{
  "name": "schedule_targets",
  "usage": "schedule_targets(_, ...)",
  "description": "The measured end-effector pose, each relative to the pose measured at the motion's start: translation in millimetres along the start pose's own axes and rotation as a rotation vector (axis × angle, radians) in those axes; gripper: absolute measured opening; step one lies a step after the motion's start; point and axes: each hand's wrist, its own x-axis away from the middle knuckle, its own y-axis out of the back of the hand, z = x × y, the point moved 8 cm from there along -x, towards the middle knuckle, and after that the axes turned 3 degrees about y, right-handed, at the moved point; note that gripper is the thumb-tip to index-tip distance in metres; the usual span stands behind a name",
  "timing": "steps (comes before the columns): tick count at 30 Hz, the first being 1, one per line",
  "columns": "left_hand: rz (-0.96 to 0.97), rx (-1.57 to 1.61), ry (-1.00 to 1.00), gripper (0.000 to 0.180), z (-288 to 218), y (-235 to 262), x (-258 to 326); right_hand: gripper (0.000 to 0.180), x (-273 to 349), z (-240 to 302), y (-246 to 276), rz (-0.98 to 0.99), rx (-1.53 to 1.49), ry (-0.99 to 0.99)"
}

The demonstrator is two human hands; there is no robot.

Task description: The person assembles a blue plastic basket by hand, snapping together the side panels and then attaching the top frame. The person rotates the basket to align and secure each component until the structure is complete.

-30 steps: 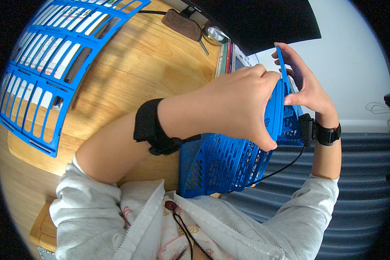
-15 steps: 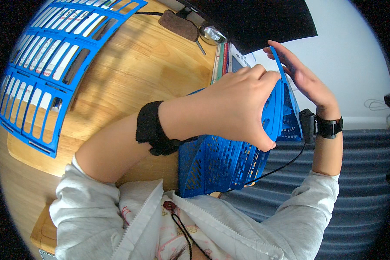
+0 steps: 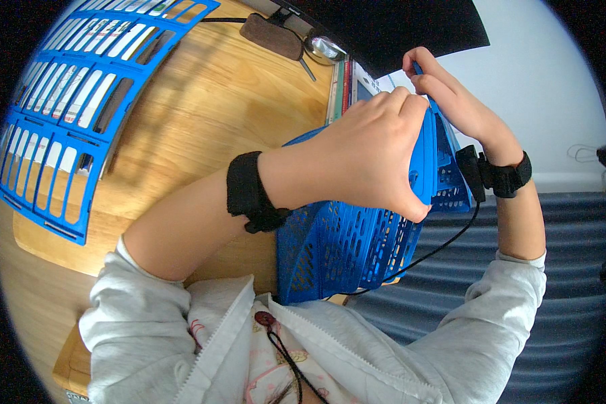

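A blue plastic file rack (image 3: 347, 252) with slotted, perforated sides stands at the wooden table's near right edge, in front of my chest. My left hand (image 3: 377, 151) reaches across its top, with fingers and thumb spanning the right end and gripping it; the fingertips are partly hidden. At the far end of that same side my right hand (image 3: 454, 101) has its fingers bent around the upper corner of an upright blue panel (image 3: 434, 118). Another perforated blue panel (image 3: 454, 192) slants out to the right, below my right hand.
At the left stands a blue slotted rack (image 3: 101, 138) with white items behind its bars. Behind are a dark monitor (image 3: 411, 34), a brown pouch (image 3: 271, 37), a shiny round object (image 3: 324, 49) and several books (image 3: 342, 87). Blue curtain (image 3: 552, 283) hangs right; a black cable (image 3: 438, 259) crosses the rack.
The fingers of my right hand, stretched out before, have bent around the panel's top corner. That hand has shifted slightly left and up. My left hand keeps its grip and has moved slightly up.
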Motion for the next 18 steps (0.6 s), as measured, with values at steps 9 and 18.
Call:
schedule_targets(9,-0.002,0.043,0.002,0.084,1.1,-2.9,1.2,0.022,2.6,-1.0,0.2,-0.056,0.015,0.010)
schedule_targets(18,-0.002,0.035,0.016,0.084,3.2,-3.1,2.8,0.022,3.8,-3.9,-0.3,-0.091,0.046,0.032)
